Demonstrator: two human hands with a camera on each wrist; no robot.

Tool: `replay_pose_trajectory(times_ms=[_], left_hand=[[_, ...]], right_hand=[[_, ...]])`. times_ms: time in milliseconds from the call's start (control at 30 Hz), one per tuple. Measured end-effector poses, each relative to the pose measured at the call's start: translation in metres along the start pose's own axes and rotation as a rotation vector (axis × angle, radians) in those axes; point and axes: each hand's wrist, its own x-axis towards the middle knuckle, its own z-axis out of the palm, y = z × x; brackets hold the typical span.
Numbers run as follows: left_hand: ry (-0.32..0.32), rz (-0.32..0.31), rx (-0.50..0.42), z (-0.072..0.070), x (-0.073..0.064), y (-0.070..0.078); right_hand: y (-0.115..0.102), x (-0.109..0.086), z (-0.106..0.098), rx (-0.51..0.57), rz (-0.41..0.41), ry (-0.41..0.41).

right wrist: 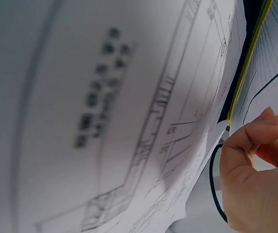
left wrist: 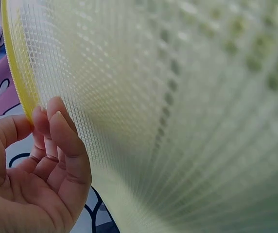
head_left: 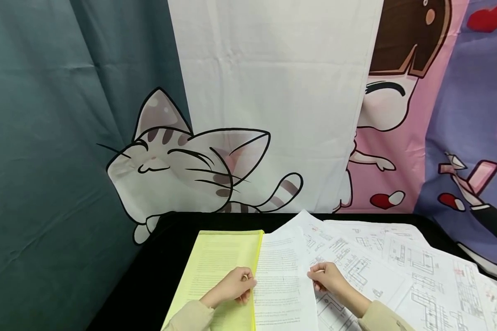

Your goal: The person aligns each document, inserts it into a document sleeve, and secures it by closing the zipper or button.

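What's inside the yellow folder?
A printed page seems to be inside: its faint lines show through the yellow folder. Anything beneath that page is covered, so I can't tell what's there.

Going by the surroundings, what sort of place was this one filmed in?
Probably a makeshift indoor paperwork corner, though the wider room is hidden: a cartoon-printed fabric backdrop hangs close behind a yellow folder and loose sheets of drawings.
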Motion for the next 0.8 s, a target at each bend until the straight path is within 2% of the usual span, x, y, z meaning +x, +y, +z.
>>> replay_pose_trajectory(times_ms=[167,533,800], left_hand=[[0.012,0.006,0.007,0.002,0.002,0.002],[0.024,0.028,-0.004,0.009,-0.001,0.017],[0.037,0.027,-0.023,0.012,0.001,0.023]], right_hand=[[-0.006,0.004,0.007,-0.036,0.01,0.072],[-0.015,0.011,0.03,-0.019,0.015,0.034],[-0.022,0.017,0.046,0.013,-0.037,-0.004]])
